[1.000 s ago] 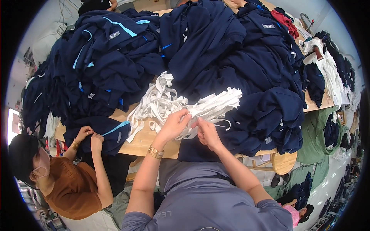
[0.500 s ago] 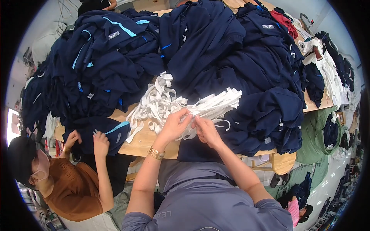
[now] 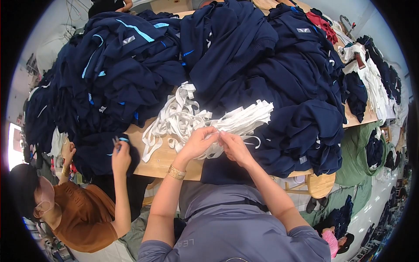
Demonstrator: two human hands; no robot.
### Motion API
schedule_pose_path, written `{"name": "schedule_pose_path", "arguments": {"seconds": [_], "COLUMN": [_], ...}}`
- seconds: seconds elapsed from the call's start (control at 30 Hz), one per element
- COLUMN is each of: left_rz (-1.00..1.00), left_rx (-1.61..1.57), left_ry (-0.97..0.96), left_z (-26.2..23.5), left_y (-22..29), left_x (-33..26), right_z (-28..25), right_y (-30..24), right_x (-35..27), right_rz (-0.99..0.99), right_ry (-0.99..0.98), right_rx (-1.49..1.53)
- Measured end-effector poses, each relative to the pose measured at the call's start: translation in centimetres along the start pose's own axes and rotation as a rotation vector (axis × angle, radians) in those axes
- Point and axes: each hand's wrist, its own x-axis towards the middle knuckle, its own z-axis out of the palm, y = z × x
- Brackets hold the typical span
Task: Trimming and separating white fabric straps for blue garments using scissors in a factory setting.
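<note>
My left hand (image 3: 198, 143) and my right hand (image 3: 235, 148) meet at the middle of the table's near side, fingertips almost touching. Both are closed in a pinch on a thin white cord (image 3: 218, 132), of which only a little shows between the fingers. Just beyond them lies a loose, looped tangle of flat white cords (image 3: 178, 114). To its right, a straighter bundle of white cords (image 3: 249, 116) rests against dark navy garments (image 3: 301, 126). A gold-coloured band circles my left wrist.
Large heaps of navy garments (image 3: 118, 61) with light-blue strips cover most of the wooden table (image 3: 163, 166). At the left, a co-worker in a brown top (image 3: 87, 214) handles navy cloth and holds a small tool. A round wooden stool (image 3: 321, 185) stands at the right.
My hands have drawn slightly closer together, still pinching the white cord. The co-worker's left hand has moved left and the other hand has shifted right, raising the small tool.
</note>
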Motion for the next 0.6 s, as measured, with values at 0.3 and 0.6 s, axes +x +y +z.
{"name": "schedule_pose_path", "arguments": {"seconds": [0.3, 0.6], "left_rz": [-0.119, 0.025], "left_rx": [0.038, 0.189], "left_ry": [0.007, 0.093], "left_z": [-0.4, 0.0], "left_y": [0.6, 2.4], "left_x": [0.0, -0.2], "right_z": [-0.4, -1.3], "right_y": [-0.7, -2.4], "right_x": [-0.1, 1.4], "right_rz": [-0.015, -0.334], "right_ry": [0.054, 0.283], "right_rx": [0.131, -0.220]}}
